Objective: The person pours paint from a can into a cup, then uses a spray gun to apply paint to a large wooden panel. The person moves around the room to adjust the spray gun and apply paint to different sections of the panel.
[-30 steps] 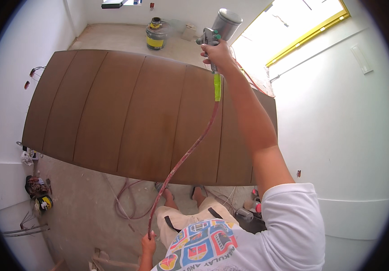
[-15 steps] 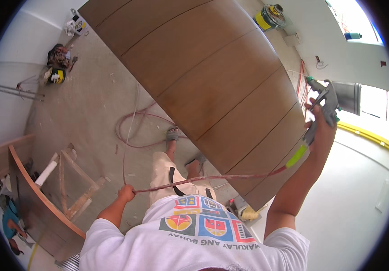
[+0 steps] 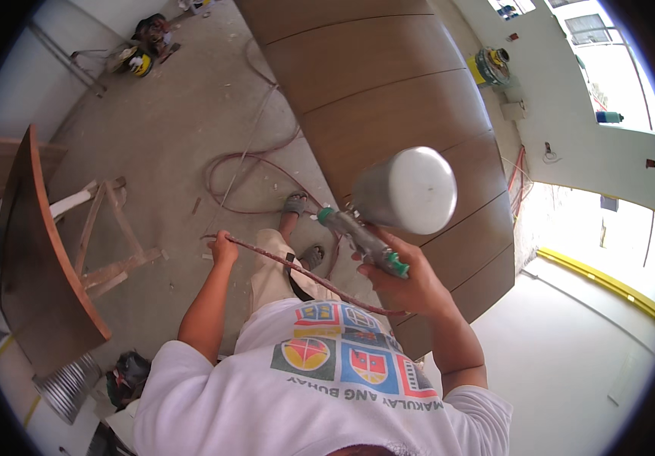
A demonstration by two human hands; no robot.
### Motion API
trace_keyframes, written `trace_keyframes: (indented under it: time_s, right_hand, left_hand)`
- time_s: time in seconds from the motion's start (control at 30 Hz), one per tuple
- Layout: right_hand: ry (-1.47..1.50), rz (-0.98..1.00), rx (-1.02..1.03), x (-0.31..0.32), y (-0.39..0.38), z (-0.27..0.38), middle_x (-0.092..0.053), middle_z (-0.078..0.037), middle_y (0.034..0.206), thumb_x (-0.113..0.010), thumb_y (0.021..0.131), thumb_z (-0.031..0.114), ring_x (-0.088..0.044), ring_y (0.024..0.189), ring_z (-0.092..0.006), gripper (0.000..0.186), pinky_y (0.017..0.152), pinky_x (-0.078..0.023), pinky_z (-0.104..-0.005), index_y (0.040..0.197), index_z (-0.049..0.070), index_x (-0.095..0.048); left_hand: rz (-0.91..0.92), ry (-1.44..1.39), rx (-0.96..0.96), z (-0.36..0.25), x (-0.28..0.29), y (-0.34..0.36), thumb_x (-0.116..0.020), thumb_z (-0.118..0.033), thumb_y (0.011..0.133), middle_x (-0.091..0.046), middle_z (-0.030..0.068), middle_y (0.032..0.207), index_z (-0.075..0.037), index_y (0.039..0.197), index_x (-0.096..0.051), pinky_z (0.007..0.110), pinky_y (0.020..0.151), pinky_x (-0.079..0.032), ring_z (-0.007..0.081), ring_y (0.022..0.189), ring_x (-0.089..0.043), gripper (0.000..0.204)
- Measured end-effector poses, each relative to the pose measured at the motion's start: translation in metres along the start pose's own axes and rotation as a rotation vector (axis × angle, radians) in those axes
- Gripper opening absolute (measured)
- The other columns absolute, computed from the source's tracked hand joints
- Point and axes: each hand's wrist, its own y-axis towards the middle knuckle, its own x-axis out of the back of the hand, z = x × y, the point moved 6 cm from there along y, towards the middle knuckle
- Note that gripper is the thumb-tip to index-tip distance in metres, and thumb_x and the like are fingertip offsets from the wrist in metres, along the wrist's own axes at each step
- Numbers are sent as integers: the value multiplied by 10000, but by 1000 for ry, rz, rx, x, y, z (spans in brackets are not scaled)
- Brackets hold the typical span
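Note:
My right hand (image 3: 411, 277) is wrapped round the grip of a spray gun (image 3: 365, 242), a grey metal tool with green fittings and a large silver cup (image 3: 411, 190) on it. The gun is over the near part of a brown panel (image 3: 388, 114) marked by dark cross lines. Out to the left, my left hand (image 3: 223, 248) is closed on a dark red air hose (image 3: 304, 281). This hose runs across my front to below my right hand, where the hand and forearm hide its end.
Loops of hose (image 3: 221, 178) lie on the floor by my sandalled feet. To the left stand a curved brown panel (image 3: 46, 266) and a wooden trestle (image 3: 114, 243). A yellow-and-dark bucket (image 3: 488, 68) sits beyond the panel, and a ridged metal duct (image 3: 69, 387) is at lower left.
My right hand has brought the spray gun inward and left from the panel's right side, turning it so the cup faces up. The view has shifted; my left hand still grips the hose.

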Motion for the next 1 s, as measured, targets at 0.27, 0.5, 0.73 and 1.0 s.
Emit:
trace_keyframes:
  time_s: [0.27,0.5,0.73,1.0]
  right_hand:
    - [-251,236,170,-118,-35,-26,-622,-275,1243,-663,927,87,-632,1107,-457,579,924,-512,-496,1467,11,-469]
    - [-316,302,263,-166,-81,-60,-646,-266,1149,-641,907,49,-663,1019,-443,636,893,-524,-498,1513,66,-451]
    - [-191,128,356,-177,-126,-41,-632,-259,1170,-630,916,44,-659,1030,-436,639,893,-526,-487,1523,53,-433]
    - [-141,-137,362,-145,-149,-2,-639,-244,1152,-653,920,26,-655,1035,-421,578,874,-533,-476,1474,62,-494]
  left_hand:
    - [144,-1658,315,13,-32,-60,-487,-194,1020,-539,153,1388,-105,1464,-478,381,973,-554,274,1060,-667,452]
    - [350,-1315,45,-10,-30,-159,-507,-309,1037,-635,109,1293,-59,1379,-562,446,913,-561,293,1159,-633,427]
    - [161,-536,-523,11,6,-153,-561,-177,1025,-645,123,1260,-57,1377,-564,395,1003,-520,252,1196,-624,371]
    - [1360,6,-711,-86,-20,-354,-689,-159,968,-533,158,1473,13,1460,-478,373,1115,-414,238,1345,-516,562]
